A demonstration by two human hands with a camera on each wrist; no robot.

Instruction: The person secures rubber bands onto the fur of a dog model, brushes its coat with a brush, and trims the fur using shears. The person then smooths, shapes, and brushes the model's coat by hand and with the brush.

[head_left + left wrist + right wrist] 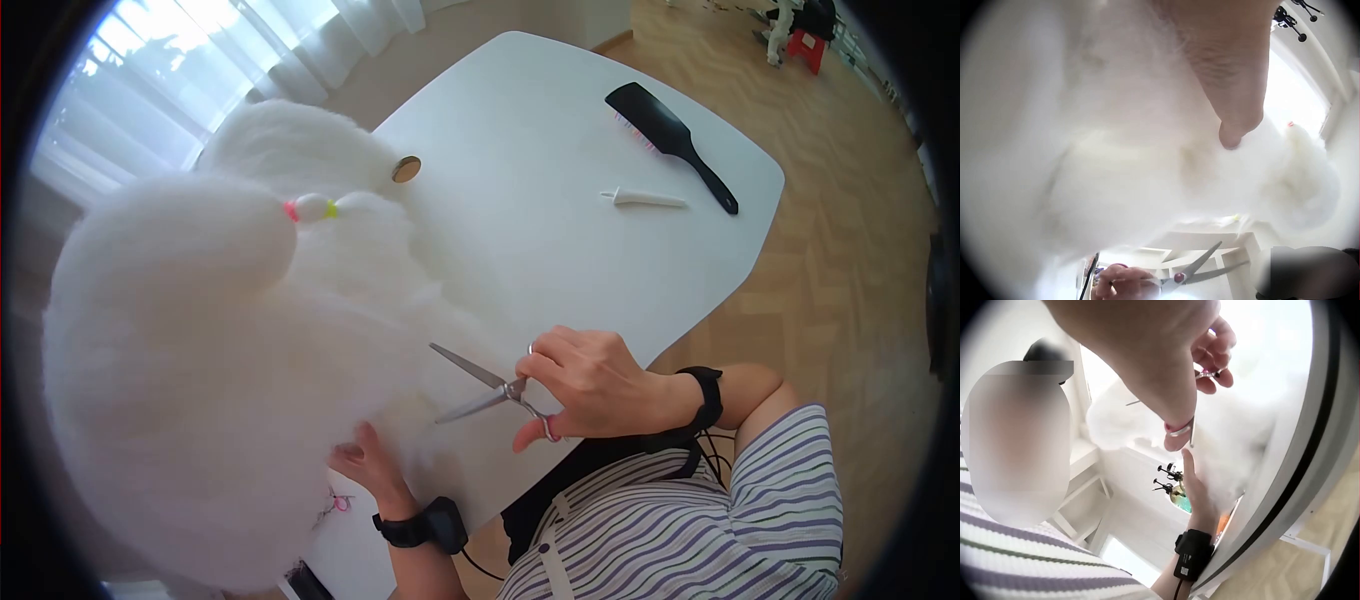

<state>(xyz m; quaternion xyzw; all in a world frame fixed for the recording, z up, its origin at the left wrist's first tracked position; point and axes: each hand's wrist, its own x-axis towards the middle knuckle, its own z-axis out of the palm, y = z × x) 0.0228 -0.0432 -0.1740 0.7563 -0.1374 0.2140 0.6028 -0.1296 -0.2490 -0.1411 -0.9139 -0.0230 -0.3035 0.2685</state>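
A big fluffy white dog-shaped model (200, 330) fills the left of the head view, with a pink hair tie (291, 210) and a yellow-green one (332, 208) round a tuft. My right hand (590, 375) holds grooming scissors (512, 390) by the finger rings, thumb in the lower one. Their blades are spread and point at the fur on the model's near side. Lower down, my left hand (375, 468) lies against the fur; its thumb (1232, 134) shows in the left wrist view, while the other fingers are mostly hidden, so I cannot tell whether they grip.
On the white table (520, 200) lie a black paddle brush (655, 120) and a slim white tapered tool (648, 199) at the far right. A round hole (406, 169) is beside the model. A small pink item (342, 502) lies left of my left wrist.
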